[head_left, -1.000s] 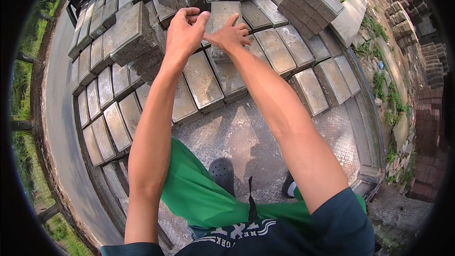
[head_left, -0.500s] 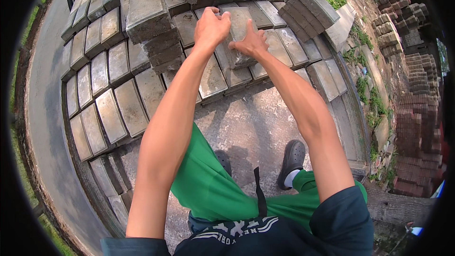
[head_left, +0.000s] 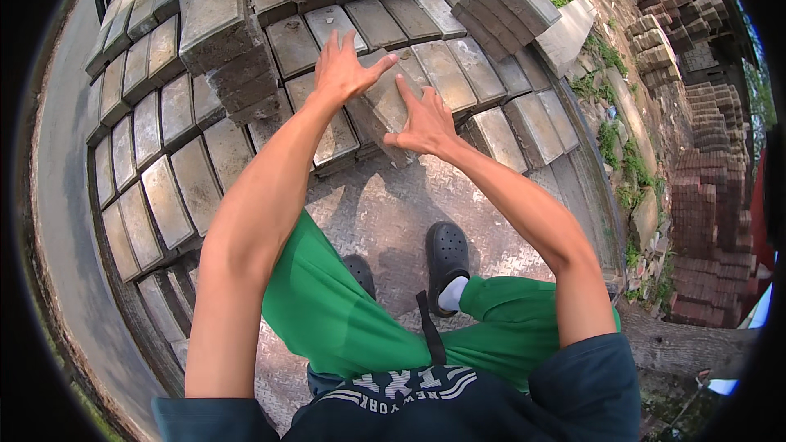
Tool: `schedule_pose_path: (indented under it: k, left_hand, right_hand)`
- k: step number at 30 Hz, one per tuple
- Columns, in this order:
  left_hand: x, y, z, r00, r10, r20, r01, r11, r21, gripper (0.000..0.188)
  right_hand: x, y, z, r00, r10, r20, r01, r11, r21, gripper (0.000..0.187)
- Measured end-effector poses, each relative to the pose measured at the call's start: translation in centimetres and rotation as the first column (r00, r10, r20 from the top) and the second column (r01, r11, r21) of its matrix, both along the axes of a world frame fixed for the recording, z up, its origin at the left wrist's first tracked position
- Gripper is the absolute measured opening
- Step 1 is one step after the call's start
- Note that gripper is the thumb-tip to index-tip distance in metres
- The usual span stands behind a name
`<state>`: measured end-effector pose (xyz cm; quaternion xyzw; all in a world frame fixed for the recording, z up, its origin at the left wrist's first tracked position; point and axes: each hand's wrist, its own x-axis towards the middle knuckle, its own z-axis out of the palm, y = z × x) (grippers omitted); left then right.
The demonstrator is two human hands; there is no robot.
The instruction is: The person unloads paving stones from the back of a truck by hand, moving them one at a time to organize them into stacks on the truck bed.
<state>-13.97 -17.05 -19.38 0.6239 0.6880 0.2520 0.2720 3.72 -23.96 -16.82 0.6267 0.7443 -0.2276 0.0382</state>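
On the steel deck (head_left: 368,221), both hands hide the tilted paver's (head_left: 385,98) edges.

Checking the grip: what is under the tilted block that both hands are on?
The tilted block leans on more grey blocks, its lower end near the checker-plate floor. Left hand and right hand lie flat on it. Its underside is hidden.

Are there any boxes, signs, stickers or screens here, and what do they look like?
No boxes, signs, stickers or screens show.
Only print: white block lettering on the person's dark blue shirt, at the bottom middle.
Both bare hands, left hand and right hand, rest on a plain grey concrete paving block with no label.
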Motion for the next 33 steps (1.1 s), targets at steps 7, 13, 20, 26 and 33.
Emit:
schedule_pose_path:
  k: [7, 13, 20, 26, 33]
  left_hand:
    - [2.4, -5.6, 1.2, 0.306, -0.671, -0.675, 0.948, 0.282, 0.15, 0.12]
    - [10.6, -7.0, -0.2, 0.169, -0.834, -0.525, 0.985, 0.163, 0.059, 0.116]
    - [19.6, -10.1, -7.7, 0.05, -0.851, -0.523, 0.998, 0.021, 0.061, 0.117]
    - [22.5, -10.2, -12.3, 0.015, -0.707, -0.707, 0.991, 0.105, -0.084, 0.106]
    - [21.1, -12.1, -16.4, 0.328, -0.546, -0.771, 0.936, 0.298, 0.187, 0.069]
  right_hand:
    - [8.2, -5.2, 2.2, 0.984, 0.177, 0.01, -0.177, 0.984, -0.012, 0.115]
    - [12.3, -8.7, 5.9, 0.978, 0.141, 0.151, -0.114, 0.978, -0.175, 0.106]
    - [19.2, -14.9, -0.9, 0.992, -0.061, 0.111, 0.087, 0.966, -0.242, 0.104]
    - [21.3, -15.4, -8.6, 0.993, -0.1, 0.067, 0.106, 0.991, -0.085, 0.105]
    - [20.8, -16.7, -13.4, 0.987, -0.044, 0.153, 0.016, 0.983, 0.183, 0.099]
